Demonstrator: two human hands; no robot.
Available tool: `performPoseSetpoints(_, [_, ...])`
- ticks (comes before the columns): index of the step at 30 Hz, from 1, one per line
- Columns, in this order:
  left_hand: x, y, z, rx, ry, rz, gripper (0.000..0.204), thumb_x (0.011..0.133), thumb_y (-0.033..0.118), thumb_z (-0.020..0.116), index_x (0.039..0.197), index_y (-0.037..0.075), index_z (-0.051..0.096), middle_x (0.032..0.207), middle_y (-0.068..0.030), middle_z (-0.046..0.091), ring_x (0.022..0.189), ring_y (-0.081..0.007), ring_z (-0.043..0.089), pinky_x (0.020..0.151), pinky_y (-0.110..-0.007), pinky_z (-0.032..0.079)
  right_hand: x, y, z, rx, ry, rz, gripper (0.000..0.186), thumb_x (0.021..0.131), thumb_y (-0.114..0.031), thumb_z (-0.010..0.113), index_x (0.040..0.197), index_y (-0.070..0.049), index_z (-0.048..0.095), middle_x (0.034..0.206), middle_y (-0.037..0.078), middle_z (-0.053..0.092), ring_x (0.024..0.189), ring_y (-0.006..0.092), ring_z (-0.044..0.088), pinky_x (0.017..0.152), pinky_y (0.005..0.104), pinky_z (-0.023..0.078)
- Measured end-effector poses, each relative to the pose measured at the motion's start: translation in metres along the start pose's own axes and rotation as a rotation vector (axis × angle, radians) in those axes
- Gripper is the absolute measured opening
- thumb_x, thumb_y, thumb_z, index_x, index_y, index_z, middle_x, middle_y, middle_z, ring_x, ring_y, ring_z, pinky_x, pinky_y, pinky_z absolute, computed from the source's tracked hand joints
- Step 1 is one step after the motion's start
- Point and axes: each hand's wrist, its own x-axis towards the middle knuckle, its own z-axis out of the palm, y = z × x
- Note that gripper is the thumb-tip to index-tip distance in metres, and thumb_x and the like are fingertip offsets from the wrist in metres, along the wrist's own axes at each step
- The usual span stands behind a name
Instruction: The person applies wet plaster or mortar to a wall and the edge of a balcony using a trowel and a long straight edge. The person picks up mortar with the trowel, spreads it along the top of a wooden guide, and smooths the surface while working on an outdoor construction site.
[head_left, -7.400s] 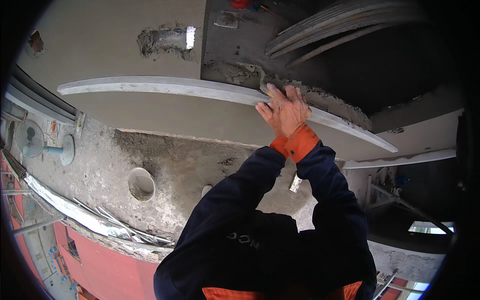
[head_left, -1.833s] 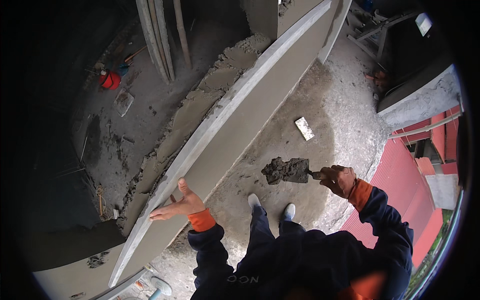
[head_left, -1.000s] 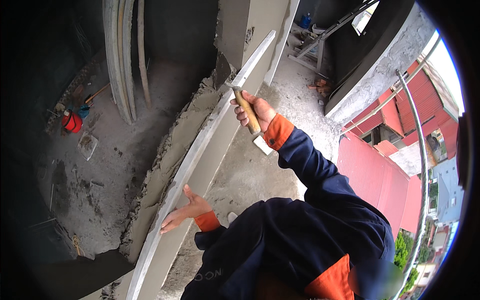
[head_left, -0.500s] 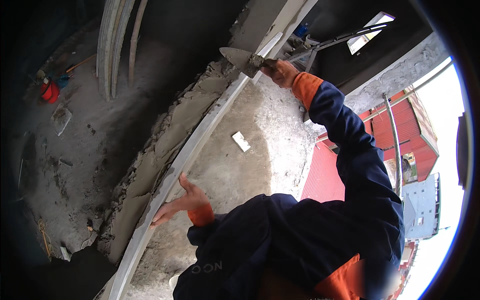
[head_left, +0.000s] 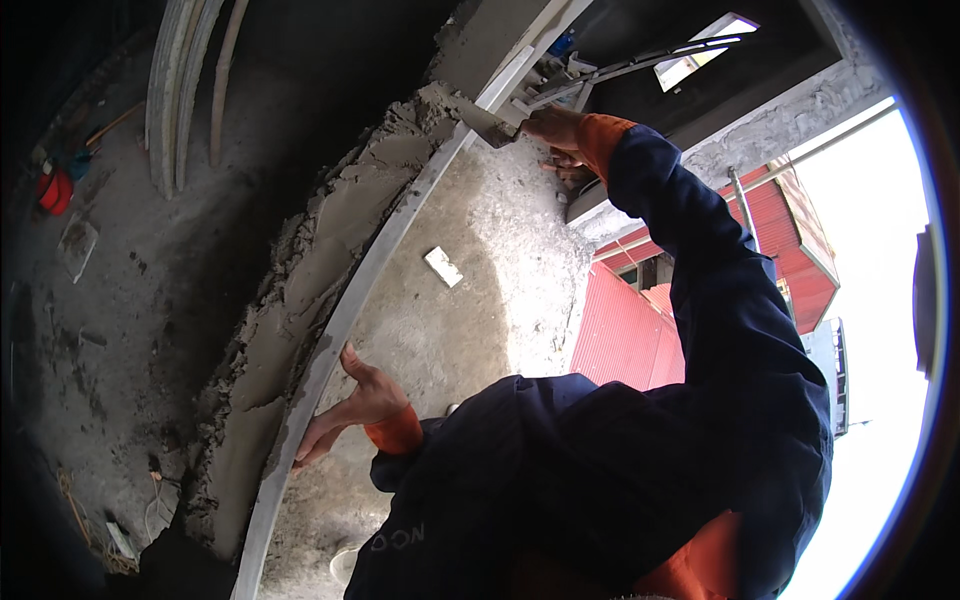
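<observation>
Trowel (head_left: 492,128) in RH (head_left: 556,130); LH (head_left: 366,400) on bar (head_left: 350,305)

Left of your straightedge (head_left: 309,400) lies mortar (head_left: 335,220), and farther left, poles (head_left: 175,110) and a bucket (head_left: 55,192). Right of it, a block (head_left: 443,267) sits on the floor (head_left: 400,320). Your trowel (head_left: 489,126) crosses the straightedge's upper part.

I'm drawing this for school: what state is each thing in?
Grey metal trowel: held, dirty
Lumpy grey mortar: spread, uneven
Long pale bar: alongside mortar
Bare right hand: closed on trowel
Bare left hand: open, against bar
White rectangular block: lying untouched
Round red bucket: contents unclear
</observation>
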Motion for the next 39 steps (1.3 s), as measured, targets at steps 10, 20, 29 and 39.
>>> performPoseSetpoints(10, [0.004, 0.002, 0.002, 0.0, 0.031, 0.026, 0.134, 0.074, 0.075, 0.054, 0.134, -0.015, -0.024, 0.14, -0.0385, -0.027, 0.133, -0.0506, -0.022, 0.099, -0.067, -0.004, -0.088, 0.019, -0.033, -0.132, 0.135, -0.081, 0.031, 0.098, -0.031, 0.042, 0.117, -0.01, 0.055, 0.064, 0.007, 0.054, 0.042, 0.0164, 0.054, 0.038, 0.0337, 0.047])
performPoseSetpoints(20, [-0.007, -0.005, 0.003, 0.003, -0.004, 0.072, 0.132, 0.075, 0.075, 0.052, 0.133, -0.016, -0.024, 0.139, -0.0374, -0.029, 0.132, -0.0496, -0.025, 0.099, -0.067, -0.007, 0.075, 0.011, -0.001, -0.569, 0.268, -0.529, 0.032, 0.096, -0.033, 0.039, 0.123, -0.02, 0.049, 0.094, 0.01, 0.064, 0.067, 0.023, 0.065, 0.053, 0.0369, 0.056])
performPoseSetpoints(29, [-0.002, -0.005, 0.003, 0.039, 0.013, 0.063, 0.132, 0.074, 0.076, 0.051, 0.134, -0.016, -0.024, 0.139, -0.0371, -0.029, 0.133, -0.0499, -0.024, 0.099, -0.068, -0.007, 0.029, -0.017, 0.004, -0.137, 0.031, -0.065, 0.026, 0.097, -0.035, 0.037, 0.111, -0.021, 0.053, 0.068, 0.001, 0.046, 0.047, 0.0138, 0.043, 0.04, 0.0344, 0.039])
performPoseSetpoints(39, [-0.002, -0.004, 0.007, -0.024, 0.059, 0.012, 0.13, 0.074, 0.076, 0.05, 0.137, -0.012, -0.022, 0.14, -0.0378, -0.027, 0.133, -0.0489, -0.024, 0.1, -0.067, -0.006, -0.063, 0.017, 0.005, 0.138, 0.068, -0.151, 0.033, 0.098, -0.033, 0.042, 0.124, -0.017, 0.053, 0.071, -0.003, 0.046, 0.048, 0.0087, 0.041, 0.039, 0.0287, 0.038])
